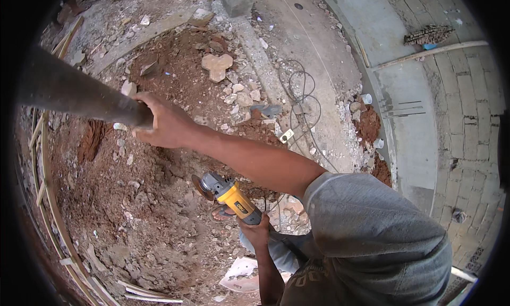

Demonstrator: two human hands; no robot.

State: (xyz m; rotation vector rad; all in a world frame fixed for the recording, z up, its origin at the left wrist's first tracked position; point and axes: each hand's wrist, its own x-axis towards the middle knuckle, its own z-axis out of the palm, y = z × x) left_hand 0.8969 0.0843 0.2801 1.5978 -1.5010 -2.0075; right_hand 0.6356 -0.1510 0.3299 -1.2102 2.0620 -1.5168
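Note:
My right hand, on an outstretched arm crossing the middle of the view, grips the near end of a thick dark pipe or pole. The pipe runs off to the left. Closer to my body, my left hand is wrapped around the rear of a yellow and black angle grinder. Its metal head and brown disc point up and left, apart from the pipe. I cannot tell whether the disc is spinning. A sandalled foot shows just below the grinder.
Rubble and reddish soil cover the ground. A black cable lies coiled by a pale socket block. Wooden strips line the left edge. A three-lobed paver lies beyond my arm; a block wall is at right.

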